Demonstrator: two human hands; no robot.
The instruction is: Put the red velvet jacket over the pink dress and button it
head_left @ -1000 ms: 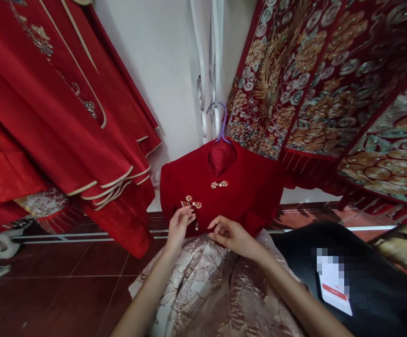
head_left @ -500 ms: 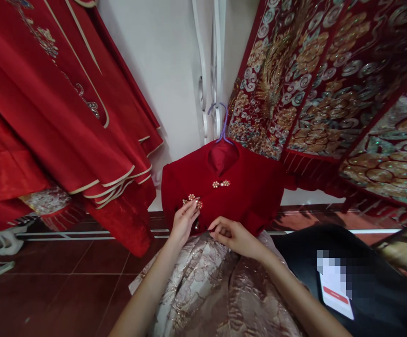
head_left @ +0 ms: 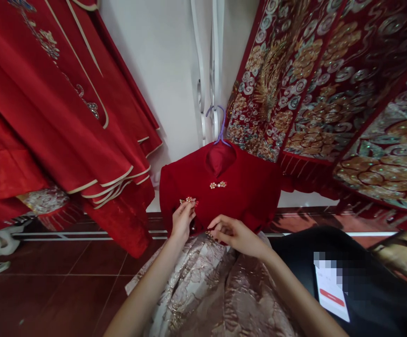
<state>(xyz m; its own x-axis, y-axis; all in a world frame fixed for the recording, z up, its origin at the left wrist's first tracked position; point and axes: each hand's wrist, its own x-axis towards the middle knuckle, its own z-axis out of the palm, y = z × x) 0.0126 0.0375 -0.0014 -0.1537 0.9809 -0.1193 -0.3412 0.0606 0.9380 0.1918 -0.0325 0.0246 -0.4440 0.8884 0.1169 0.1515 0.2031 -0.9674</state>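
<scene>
A dark red velvet jacket (head_left: pixel 249 185) lies against my lap on a purple hanger (head_left: pixel 220 125), its neck facing away from me. A gold-and-pearl frog fastener (head_left: pixel 218 185) sits closed below the collar. My left hand (head_left: pixel 182 220) pinches another beaded gold fastener piece (head_left: pixel 188 200) on the jacket's left part. Near the hem, my right hand (head_left: pixel 233 234) is curled with thumb and forefinger together on a small beaded fastener piece (head_left: pixel 209 233), partly hidden by the fingers. Patterned pale fabric (head_left: pixel 192 276) covers my lap under the jacket.
Red garments with cream piping (head_left: pixel 84 154) hang at the left. Heavily embroidered red garments (head_left: pixel 316 93) hang at the right. A white metal stand (head_left: pixel 214 61) rises behind the hanger. On a black seat (head_left: pixel 294 252) rests a phone (head_left: pixel 333 302); white shoes (head_left: pixel 5 243) stand far left.
The beaded piece at my right fingertips now shows more clearly. My left fingers still pinch their fastener piece, which is slightly lower and flatter. The view has shifted a little.
</scene>
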